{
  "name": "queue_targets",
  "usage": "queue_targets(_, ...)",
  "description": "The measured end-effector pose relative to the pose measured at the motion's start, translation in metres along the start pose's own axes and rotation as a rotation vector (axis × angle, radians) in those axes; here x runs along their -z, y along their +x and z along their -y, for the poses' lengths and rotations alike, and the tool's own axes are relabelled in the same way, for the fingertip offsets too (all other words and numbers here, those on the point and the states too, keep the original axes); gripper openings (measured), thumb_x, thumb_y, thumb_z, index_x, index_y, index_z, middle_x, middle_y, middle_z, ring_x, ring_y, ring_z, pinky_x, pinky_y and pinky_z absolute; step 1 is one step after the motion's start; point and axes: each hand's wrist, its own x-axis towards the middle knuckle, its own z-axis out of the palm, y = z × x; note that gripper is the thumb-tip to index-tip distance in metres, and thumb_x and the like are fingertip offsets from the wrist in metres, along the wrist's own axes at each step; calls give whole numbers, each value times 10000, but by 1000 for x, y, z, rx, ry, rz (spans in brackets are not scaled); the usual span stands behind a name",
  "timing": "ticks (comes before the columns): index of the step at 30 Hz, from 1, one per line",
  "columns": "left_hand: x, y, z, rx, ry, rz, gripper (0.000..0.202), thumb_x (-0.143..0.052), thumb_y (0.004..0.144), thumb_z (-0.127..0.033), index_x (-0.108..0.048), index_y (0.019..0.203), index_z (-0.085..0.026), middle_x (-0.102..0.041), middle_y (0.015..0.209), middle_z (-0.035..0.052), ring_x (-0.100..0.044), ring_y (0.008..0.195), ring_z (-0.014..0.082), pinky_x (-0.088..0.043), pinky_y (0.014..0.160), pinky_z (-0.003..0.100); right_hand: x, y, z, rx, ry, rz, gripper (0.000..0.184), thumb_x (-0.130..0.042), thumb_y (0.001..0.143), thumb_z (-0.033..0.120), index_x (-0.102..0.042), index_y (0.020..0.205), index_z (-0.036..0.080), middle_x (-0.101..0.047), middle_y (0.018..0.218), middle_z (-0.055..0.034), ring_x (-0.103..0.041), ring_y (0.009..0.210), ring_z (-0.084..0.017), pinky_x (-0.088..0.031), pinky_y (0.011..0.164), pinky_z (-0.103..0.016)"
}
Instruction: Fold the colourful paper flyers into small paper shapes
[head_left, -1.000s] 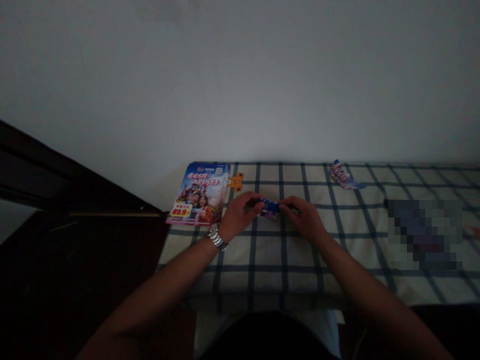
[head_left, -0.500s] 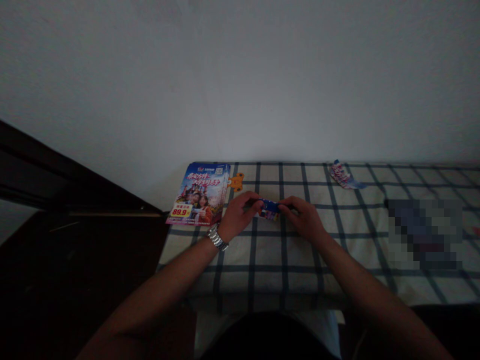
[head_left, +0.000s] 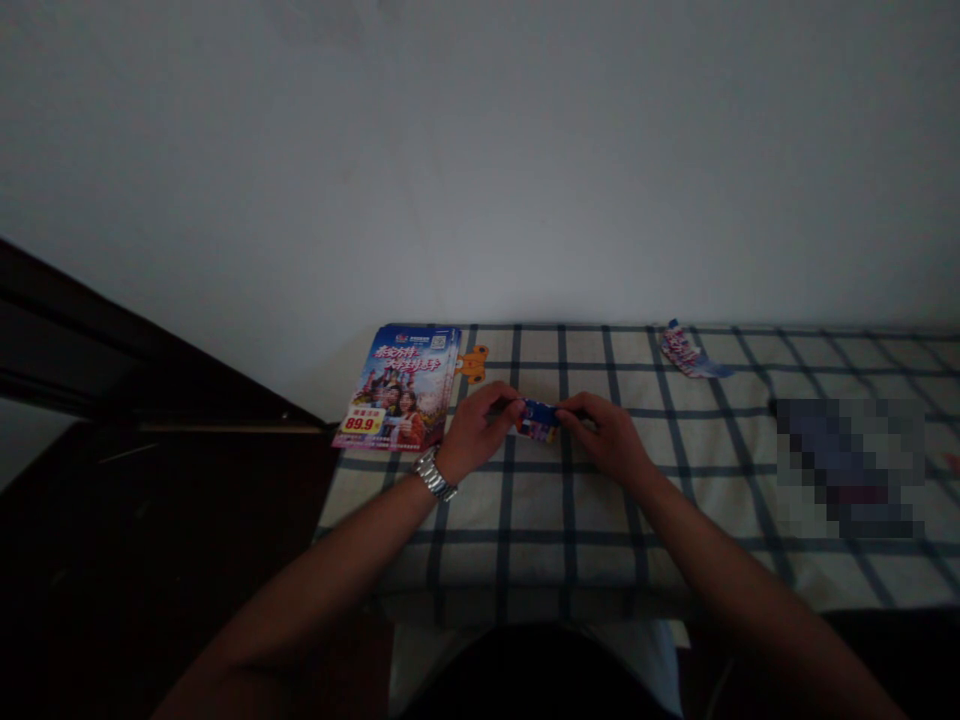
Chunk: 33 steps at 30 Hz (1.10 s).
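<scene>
Between my two hands is a small folded paper (head_left: 537,420), dark blue with a colourful printed lower part. My left hand (head_left: 480,425), with a metal-band watch (head_left: 435,475) at the wrist, pinches the paper's left end between thumb and fingers. At the right end, the thumb and fingers of my right hand (head_left: 606,435) are closed on its upper corner. The paper is held just over or on the checked cloth; which of the two I cannot tell. Left of my left hand lies a stack of printed flyers (head_left: 401,385).
An orange bear-shaped piece (head_left: 473,364) lies beside the flyers. A torn, crumpled strip of printed paper (head_left: 686,352) rests farther right near the wall. A blurred-out dark object (head_left: 847,470) is on the checked cloth (head_left: 600,555) at right. A dark wooden panel (head_left: 112,350) stands at left.
</scene>
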Motion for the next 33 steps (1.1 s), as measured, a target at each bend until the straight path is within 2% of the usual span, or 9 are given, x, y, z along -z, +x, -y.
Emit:
queue_targets(11,0,-1,-1,-31,42,-8,222,-537,1006,-390,-646,944,-207,-696,888,23,-661,839,172,-517,780,292,0,0,-1,31,-4,15,224,-561,1003,412,-690,937,240,-730,857,-45,-684,797,-216,-550,735,-342)
queue_targets(18,1,-1,-1,-13,12,-9,178,-588,974,-353,-643,895,-203,-684,819,1,-659,760,150,-514,715,264,0,-1,-3,43,12,33,202,-571,997,391,-701,969,239,-744,899,-53,-699,837,-226,-548,749,-351)
queue_targets(23,0,-1,-2,-9,11,16,138,-607,962,-326,-672,995,-209,-711,873,11,-679,788,158,-532,727,276,0,-1,-4,59,3,37,198,-577,996,391,-705,976,242,-744,900,-52,-698,838,-225,-554,752,-352)
queue_targets(29,0,-1,0,-91,63,19,134,-620,971,-317,-713,984,-221,-704,904,20,-663,857,167,-520,797,300,0,-1,-2,67,4,37,179,-586,994,365,-711,981,238,-747,904,-49,-705,843,-220,-553,762,-341)
queue_targets(33,0,-1,2,-101,37,13,114,-630,969,-295,-702,951,-209,-687,877,12,-649,828,153,-509,778,283,-1,-1,-1,83,-5,44,162,-597,992,342,-716,1007,233,-756,920,-47,-711,849,-212,-559,771,-331)
